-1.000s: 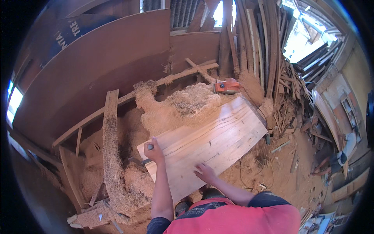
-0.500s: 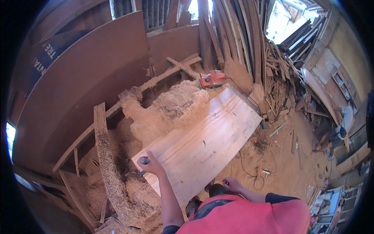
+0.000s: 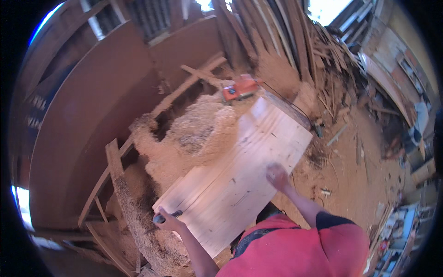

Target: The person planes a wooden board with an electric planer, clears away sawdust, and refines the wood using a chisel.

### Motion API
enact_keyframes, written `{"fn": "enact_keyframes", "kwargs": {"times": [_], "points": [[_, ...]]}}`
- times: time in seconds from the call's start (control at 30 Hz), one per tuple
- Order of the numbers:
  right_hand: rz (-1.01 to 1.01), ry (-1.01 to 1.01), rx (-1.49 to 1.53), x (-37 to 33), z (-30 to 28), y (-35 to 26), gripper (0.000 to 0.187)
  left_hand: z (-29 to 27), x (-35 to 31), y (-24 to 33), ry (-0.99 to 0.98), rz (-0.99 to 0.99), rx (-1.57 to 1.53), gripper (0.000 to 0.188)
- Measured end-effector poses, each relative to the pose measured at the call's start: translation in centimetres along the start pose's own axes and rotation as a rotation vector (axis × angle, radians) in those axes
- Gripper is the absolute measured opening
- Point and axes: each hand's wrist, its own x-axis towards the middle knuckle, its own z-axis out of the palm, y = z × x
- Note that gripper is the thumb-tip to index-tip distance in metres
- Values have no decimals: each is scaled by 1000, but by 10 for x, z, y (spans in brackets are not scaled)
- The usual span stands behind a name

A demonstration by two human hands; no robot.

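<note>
A wide pale wooden board [image 3: 240, 175] lies slanted across a bench heaped with sawdust. My left hand [image 3: 167, 220] rests at the board's near left corner, closed on a small dark tool whose tip touches the wood. My right hand [image 3: 277, 175] is blurred and lies flat on the board's right part, fingers spread. My red sleeves fill the lower edge of the view.
An orange power tool [image 3: 240, 88] sits past the board's far end, its cable trailing right. Piles of wood shavings [image 3: 194, 134] lie left of the board. Planks lean against the back wall [image 3: 281, 37]. Offcuts litter the sawdust floor [image 3: 355, 152] at right.
My right hand has moved up from the board's near edge onto its right middle. My left hand stays at the near left corner. My head has tilted, shifting the view.
</note>
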Motion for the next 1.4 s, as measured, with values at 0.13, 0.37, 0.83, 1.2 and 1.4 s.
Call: {"fn": "enact_keyframes", "kwargs": {"times": [0.13,0.37,0.83,1.2,1.4], "points": [[855,561,-375,56,-10,138,52,24,2,2,468,-216,197,29],[1377,520,84,0,14,319,59,-19,20,-54,95,-286,-205,22],[1392,545,54,51,13,281,52,47,25,-53,-12,-324,-94,13],[1470,510,69,58,6,272,50,82,29,-55,-50,-342,-45,12],[1552,536,-4,57,12,277,47,87,32,-54,-67,-345,-46,12]]}}
